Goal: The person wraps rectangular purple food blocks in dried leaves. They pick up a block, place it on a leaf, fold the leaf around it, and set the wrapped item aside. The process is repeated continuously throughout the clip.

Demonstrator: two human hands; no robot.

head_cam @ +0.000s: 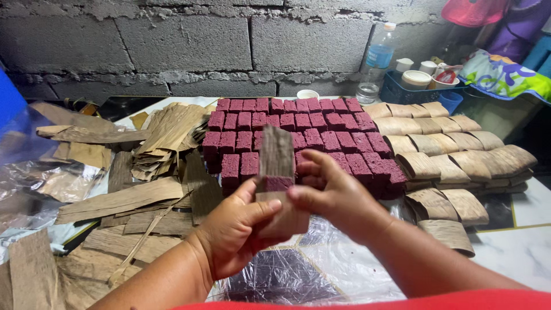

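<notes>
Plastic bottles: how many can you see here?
1. A clear plastic bottle with a white cap and blue label stands against the block wall at the table's back right, beside a blue basket. Others may be hidden.

You hold a dark red rectangular block of cake (278, 183) partly wrapped in a strip of dried brown leaf (276, 152). The strip stands upright, its top end rising above the block and its lower part running down behind your thumbs. Only the block's front face shows, between the leaf above and the leaf below. The bundle sits just in front of the near edge of the slab of cut dark red squares (321, 129), slightly left of that slab's middle.
</notes>
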